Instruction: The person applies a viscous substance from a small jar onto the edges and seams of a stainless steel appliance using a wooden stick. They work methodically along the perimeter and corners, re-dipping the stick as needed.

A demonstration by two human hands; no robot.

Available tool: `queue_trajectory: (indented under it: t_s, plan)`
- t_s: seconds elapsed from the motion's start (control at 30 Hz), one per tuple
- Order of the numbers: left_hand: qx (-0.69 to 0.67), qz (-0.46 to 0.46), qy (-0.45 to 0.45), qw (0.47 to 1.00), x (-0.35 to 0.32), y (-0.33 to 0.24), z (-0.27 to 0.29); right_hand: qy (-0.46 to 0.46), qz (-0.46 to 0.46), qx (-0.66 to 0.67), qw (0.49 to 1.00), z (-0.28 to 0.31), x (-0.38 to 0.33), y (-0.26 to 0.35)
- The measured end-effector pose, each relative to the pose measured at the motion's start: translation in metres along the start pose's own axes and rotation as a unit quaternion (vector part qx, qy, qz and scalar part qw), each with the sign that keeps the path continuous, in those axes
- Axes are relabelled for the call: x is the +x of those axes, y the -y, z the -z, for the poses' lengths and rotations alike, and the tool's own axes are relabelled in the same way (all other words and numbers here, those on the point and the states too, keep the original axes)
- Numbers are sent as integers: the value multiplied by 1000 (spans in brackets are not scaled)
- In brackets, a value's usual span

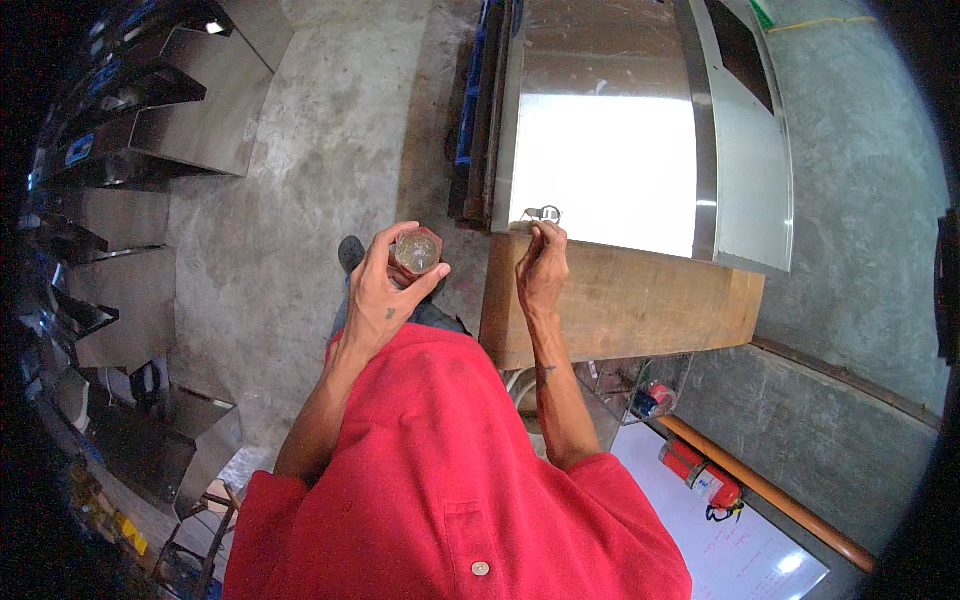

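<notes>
My left hand (385, 290) is wrapped around a small round jar (417, 252) with a clear top and a red body, held up in front of my chest. At the near corner of a shiny stainless steel sheet panel (610, 150), my right hand (543, 265) has its fingers pinched together. Just left of those fingertips a small metal latch-like part (543, 213) sits on the panel's edge. The panel lies on a wooden bench (640, 300). My red shirt fills the lower middle of the view.
Folded stainless steel chutes (190, 100) are stacked along the left on the concrete floor (320, 150). A red fire extinguisher (700, 475) and an orange pipe (770, 495) lie at lower right beside a white board (740, 550). A grey wall (860, 200) bounds the right.
</notes>
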State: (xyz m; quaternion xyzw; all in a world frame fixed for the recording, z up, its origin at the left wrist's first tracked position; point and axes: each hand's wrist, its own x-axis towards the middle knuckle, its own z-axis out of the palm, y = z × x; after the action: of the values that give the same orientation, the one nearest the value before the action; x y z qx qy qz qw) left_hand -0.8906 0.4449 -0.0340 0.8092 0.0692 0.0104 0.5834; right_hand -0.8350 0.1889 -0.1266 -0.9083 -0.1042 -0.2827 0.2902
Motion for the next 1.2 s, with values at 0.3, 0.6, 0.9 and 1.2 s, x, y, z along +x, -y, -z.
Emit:
queue_trajectory:
  t_s: [0.3, 0.6, 0.9, 1.2]
  plan:
    - [-4, 8, 5, 1000, 2, -3, 0, 14, -21, 15, 1000, -1, -7, -4]
    - [13, -3, 2, 1000, 3, 0, -2, -1, 8, 2, 1000, 0, -3, -2]
    - [13, -22, -2, 1000, 4, -1, -2, 5, -10, 12, 1000, -1, -7, -4]
    - [-1, -3, 4, 1000, 4, -5, -1, 6, 9, -6, 1000, -1, -6, -6]
